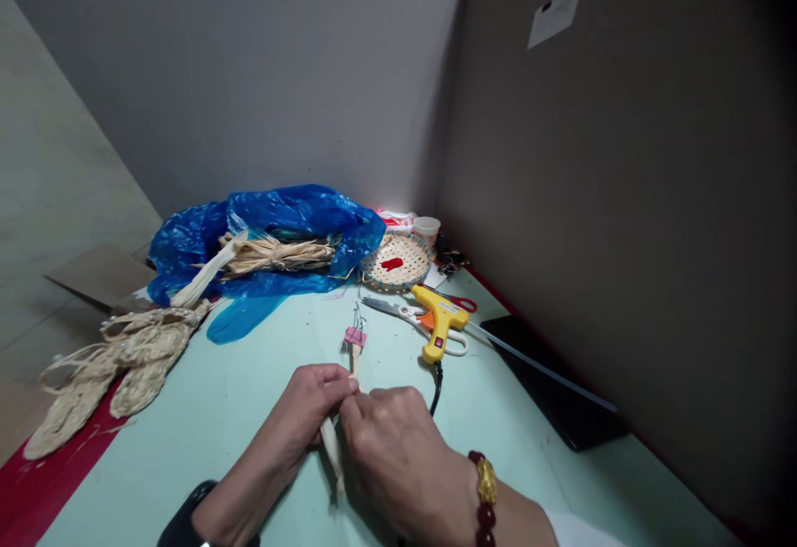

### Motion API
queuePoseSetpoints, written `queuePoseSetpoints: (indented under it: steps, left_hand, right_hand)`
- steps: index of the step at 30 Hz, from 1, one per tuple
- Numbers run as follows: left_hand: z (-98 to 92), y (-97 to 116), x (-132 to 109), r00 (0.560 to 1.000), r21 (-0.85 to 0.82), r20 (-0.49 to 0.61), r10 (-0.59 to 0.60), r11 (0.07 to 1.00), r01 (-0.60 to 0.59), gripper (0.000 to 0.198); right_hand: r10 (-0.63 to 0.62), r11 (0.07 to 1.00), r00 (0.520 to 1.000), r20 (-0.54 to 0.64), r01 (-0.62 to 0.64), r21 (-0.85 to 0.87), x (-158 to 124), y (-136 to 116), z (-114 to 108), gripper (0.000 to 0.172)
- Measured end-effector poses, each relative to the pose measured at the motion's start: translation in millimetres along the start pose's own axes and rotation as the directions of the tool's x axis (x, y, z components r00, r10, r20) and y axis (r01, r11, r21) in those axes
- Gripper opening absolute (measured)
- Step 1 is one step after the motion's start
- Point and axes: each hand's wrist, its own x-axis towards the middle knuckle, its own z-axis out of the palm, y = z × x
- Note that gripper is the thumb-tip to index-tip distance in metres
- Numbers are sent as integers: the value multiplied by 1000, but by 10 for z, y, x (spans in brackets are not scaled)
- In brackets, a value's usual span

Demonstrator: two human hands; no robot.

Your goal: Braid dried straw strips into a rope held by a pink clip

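Fingers [334, 382] of my left hand [311, 403] and right hand [402, 451] pinch closed on the pale strip [331, 446], its far end in the pink clip [355, 337]; probably twisting, next calling for even tension.

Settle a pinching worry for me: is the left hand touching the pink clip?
Apart. The head view shows a bare stretch of pale strip between the pink clip and the left hand.

Both hands [311, 403] [402, 447] hide part of the pale strip [332, 446].
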Motion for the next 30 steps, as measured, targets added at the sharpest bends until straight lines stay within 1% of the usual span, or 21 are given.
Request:
queuePoseSetpoints:
  steps: [2,3,4,5,6,7,9,10,11,12,14,16,19,21,24,27,30]
  left_hand:
    - [-12,13,-4,1000,-14,9,1,1000,-1,19]
    - [-16,24,-9,1000,-19,18,-5,1000,5,20]
    - [-16,37,-17,1000,-21,26,-13,1000,13,21]
    - [-14,52,-27,999,-21,35,-22,1000,23,23]
    - [-10,65,-36,999,-21,44,-31,999,32,24]
    - [-5,77,-44,998,-19,56,-38,999,39,25]
    - [3,91,-54,996,-9,84,-44,999,45,25]
    - [4,93,-54,995,-1,93,-43,999,43,26]
    - [1,92,-53,995,12,96,-39,999,38,26]
    - [-5,89,-50,995,31,90,-33,999,30,26]
    - [-22,86,-41,998,87,59,-6,996,1,26]
    - [-34,94,-33,998,169,30,49,984,-54,25]
    - [-31,124,-34,988,321,8,155,935,-149,22]
    - [-30,148,-42,979,408,9,201,894,-187,22]
    - [-62,183,-60,976,490,38,215,847,-205,24]
    - [-104,224,-90,976,561,48,211,803,-201,26]
    - [-67,243,-143,974,652,49,223,731,-200,29]
  right_hand:
    - [152,972,988,-12,-147,183,30,100,-105,22]
    - [242,933,970,-19,-227,280,48,156,-151,28]
    - [321,882,947,-25,-290,371,66,209,-182,28]
    - [374,826,927,-17,-325,460,83,257,-194,25]
    - [403,755,915,27,-349,555,98,296,-185,21]
    - [399,670,911,101,-365,646,111,325,-156,17]
    - [315,483,906,281,-408,774,129,355,-61,15]
    - [276,424,901,335,-427,798,136,360,-8,16]
    - [256,391,895,364,-441,808,143,363,38,16]
    - [259,386,893,368,-445,808,149,366,75,16]
    - [294,405,891,346,-444,799,163,379,112,15]
    - [331,421,888,317,-440,793,176,397,118,16]
    - [401,431,873,278,-447,784,187,413,121,18]
    - [449,432,856,258,-460,776,185,406,132,17]
    - [489,441,840,236,-471,764,172,377,138,17]
    - [502,471,842,198,-458,754,160,346,122,17]
    - [513,498,845,153,-438,749,155,329,118,15]
